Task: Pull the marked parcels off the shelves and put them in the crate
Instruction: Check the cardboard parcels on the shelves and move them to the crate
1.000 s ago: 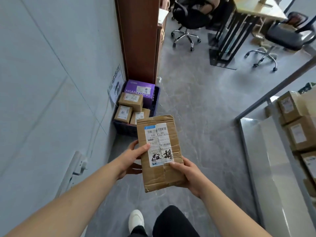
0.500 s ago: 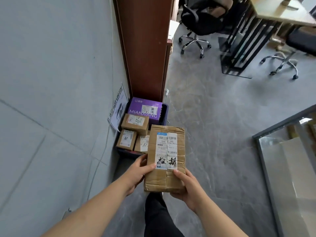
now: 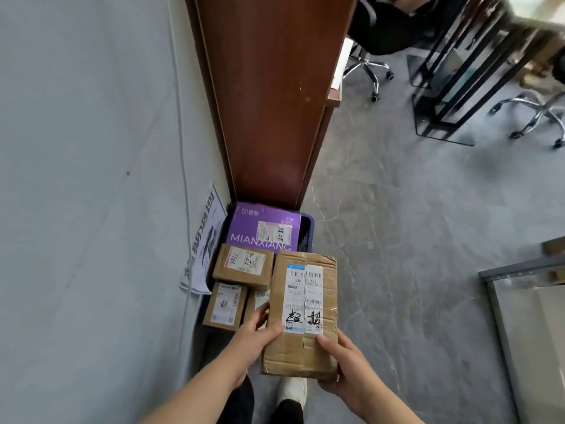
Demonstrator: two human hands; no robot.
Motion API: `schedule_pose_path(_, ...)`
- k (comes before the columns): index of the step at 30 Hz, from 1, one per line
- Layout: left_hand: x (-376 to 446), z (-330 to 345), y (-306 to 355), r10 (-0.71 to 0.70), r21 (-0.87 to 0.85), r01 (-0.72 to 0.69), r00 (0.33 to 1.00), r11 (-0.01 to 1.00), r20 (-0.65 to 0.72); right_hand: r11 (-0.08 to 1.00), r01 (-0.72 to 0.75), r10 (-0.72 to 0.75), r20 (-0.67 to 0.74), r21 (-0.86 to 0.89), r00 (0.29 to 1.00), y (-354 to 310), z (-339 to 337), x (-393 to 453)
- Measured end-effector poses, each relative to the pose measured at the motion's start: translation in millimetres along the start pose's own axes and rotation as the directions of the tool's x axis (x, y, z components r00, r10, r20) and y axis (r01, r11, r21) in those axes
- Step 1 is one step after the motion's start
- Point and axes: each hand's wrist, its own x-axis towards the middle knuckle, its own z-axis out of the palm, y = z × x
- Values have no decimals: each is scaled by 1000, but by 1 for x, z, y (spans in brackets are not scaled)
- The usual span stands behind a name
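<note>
I hold a brown cardboard parcel [image 3: 301, 313] with a white shipping label and black handwritten marks, flat side up. My left hand [image 3: 255, 342] grips its left edge and my right hand [image 3: 342, 367] its lower right corner. Just beyond it, on the floor by the wall, stands a dark blue crate [image 3: 307, 237]. Inside lie a purple box [image 3: 263, 229] printed MIANXIANG and three smaller brown parcels: one on top [image 3: 243, 266], one at the near left [image 3: 226, 304], and one [image 3: 258, 299] mostly hidden behind my left hand and the held parcel.
A brown wooden cabinet side [image 3: 269, 96] rises right behind the crate. A printed paper sheet [image 3: 203, 243] hangs on the grey wall to the left. Office chairs [image 3: 371, 65] and a black desk frame [image 3: 452, 78] stand far right. A metal shelf edge [image 3: 501, 304] is at right. My shoe [image 3: 293, 390] is below the parcel.
I have stepped closer to the crate, which now looks larger and sits right beyond the parcel. Both hands keep the same hold on the parcel.
</note>
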Motion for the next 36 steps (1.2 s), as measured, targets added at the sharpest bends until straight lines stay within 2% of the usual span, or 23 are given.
schedule_pose_path(8,111,-48,35,45,-29,-54,962,998,-270,993,112,-113,37,28,993,-54,63,127)
schedule_pose_path(12,160,-69,70,142,40,-137,936,990,-322,978,210,-209,67,-12,976,-88,82,188)
schedule_pose_path(16,200,-97,101,265,74,-256,889,964,-373,959,268,-249,184,-91,951,-118,105,246)
schedule_pose_path(23,239,-123,115,318,229,-233,814,945,-486,956,271,-248,187,-109,950,-122,137,309)
schedule_pose_path(28,240,-137,115,358,360,-194,803,913,-476,940,326,-302,196,-104,933,-126,156,325)
schedule_pose_path(31,241,-135,111,431,511,-153,760,846,-485,920,372,-348,179,-124,920,-128,171,334)
schedule_pose_path(33,239,-134,111,508,639,-115,718,761,-476,907,402,-379,173,-123,909,-129,180,336)
schedule_pose_path(36,242,-134,111,533,715,-53,705,697,-467,889,428,-400,176,-164,899,-125,187,342)
